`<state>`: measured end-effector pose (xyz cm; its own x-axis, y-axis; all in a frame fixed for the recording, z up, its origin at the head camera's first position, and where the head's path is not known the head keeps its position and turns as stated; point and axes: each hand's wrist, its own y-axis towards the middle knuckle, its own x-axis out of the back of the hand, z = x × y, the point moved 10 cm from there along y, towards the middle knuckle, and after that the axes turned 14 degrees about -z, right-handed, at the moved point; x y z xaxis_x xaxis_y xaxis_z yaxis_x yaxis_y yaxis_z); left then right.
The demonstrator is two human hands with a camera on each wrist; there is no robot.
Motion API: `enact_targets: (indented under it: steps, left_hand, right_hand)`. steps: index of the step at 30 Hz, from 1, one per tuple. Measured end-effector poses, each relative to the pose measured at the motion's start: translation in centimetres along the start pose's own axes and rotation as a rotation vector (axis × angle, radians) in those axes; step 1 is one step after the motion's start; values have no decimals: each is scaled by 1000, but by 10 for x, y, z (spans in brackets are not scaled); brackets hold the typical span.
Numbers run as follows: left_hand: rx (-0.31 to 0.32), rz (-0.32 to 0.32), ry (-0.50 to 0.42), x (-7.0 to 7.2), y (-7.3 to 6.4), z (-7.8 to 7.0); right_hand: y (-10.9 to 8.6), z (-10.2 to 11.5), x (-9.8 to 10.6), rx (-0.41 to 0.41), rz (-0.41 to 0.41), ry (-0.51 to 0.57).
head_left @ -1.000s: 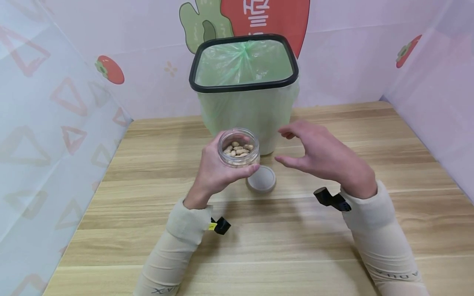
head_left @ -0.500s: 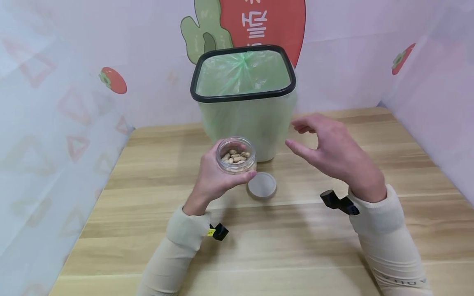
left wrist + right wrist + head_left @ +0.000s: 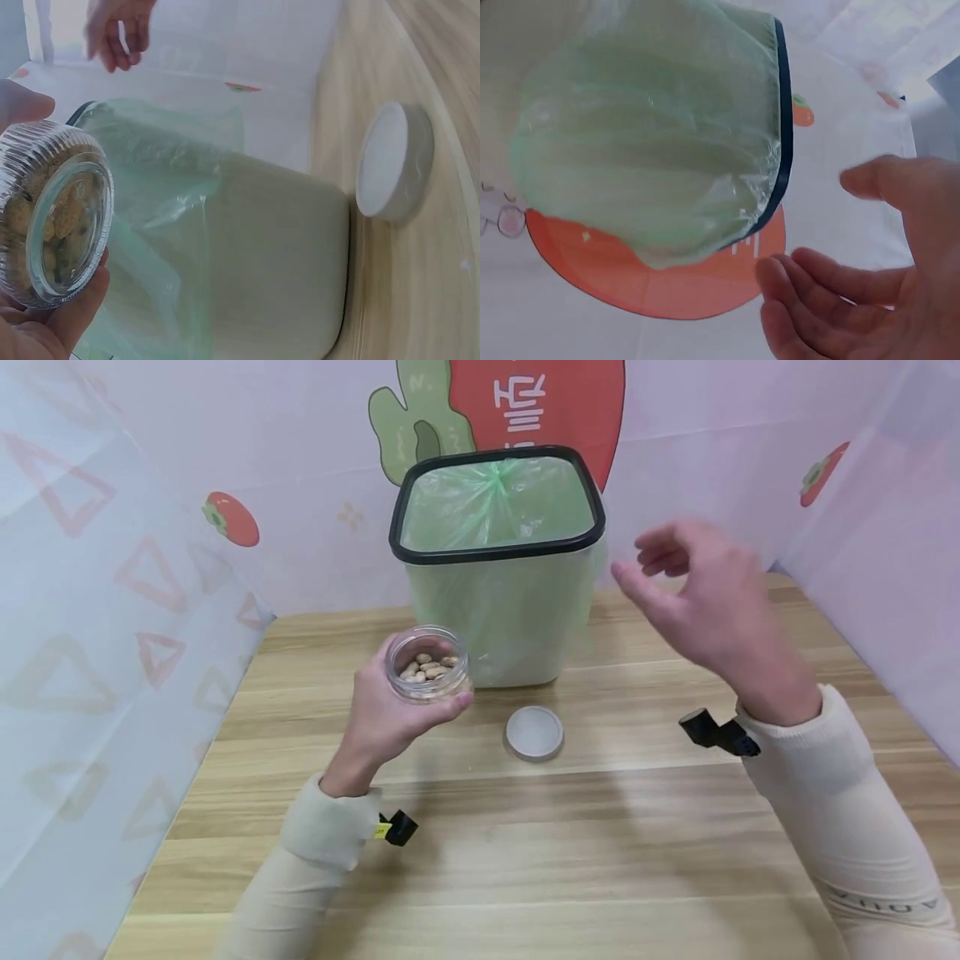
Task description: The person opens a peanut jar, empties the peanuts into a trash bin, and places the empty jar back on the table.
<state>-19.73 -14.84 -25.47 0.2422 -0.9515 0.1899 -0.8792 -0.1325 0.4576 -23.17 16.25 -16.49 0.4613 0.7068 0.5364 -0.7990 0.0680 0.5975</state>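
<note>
My left hand (image 3: 386,706) grips a clear, lidless jar (image 3: 427,689) above the table, its mouth tilted toward the head camera. Inside the jar lie several peanuts in their shells (image 3: 429,668). From below, the left wrist view shows the jar's round base (image 3: 67,225) with fingers curled about its side. My right hand (image 3: 712,597) is raised to the right of the trash bin (image 3: 495,618), apart from it, with fingers loosely bent and nothing in them. A grey-white round lid (image 3: 534,732) lies on the table, in front of the bin.
The bin stands at the back of the wooden table (image 3: 525,860), lined with a thin green bag (image 3: 498,497) under a black rim (image 3: 495,556). Printed sheets (image 3: 315,543) wall the table at the back and both sides.
My left hand has carried the jar leftward, away from the lid. My right hand has risen and moved to the right, away from the jar. The lid lies where it was.
</note>
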Motion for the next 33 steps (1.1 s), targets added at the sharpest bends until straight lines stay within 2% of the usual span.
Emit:
enact_targets:
  steps: [3,5,8,14,18,24,27,33]
  left_hand:
    - [-17,-10,30,7,3,-3]
    - [-30,-23,31,14,5,-5]
    - [-45,-52,33,27,10,-9]
    - [-34,-128,48,58,23,-14]
    - [-9,-171,66,72,25,-15]
    - [12,-185,96,84,26,-13]
    - [20,-201,95,89,31,-12]
    - [83,-255,136,96,48,-5]
  right_hand:
    - [17,2,14,-15,-72,-19]
    - [29,4,18,-31,-79,-50]
    - [46,7,17,-66,-26,-112]
    - [73,11,1,-105,96,-213]
    - [82,15,-10,-95,117,-229]
    - [89,23,-26,-57,126,-269]
    - [94,23,-34,-64,158,-290]
    - [104,16,-40,-103,204,-327]
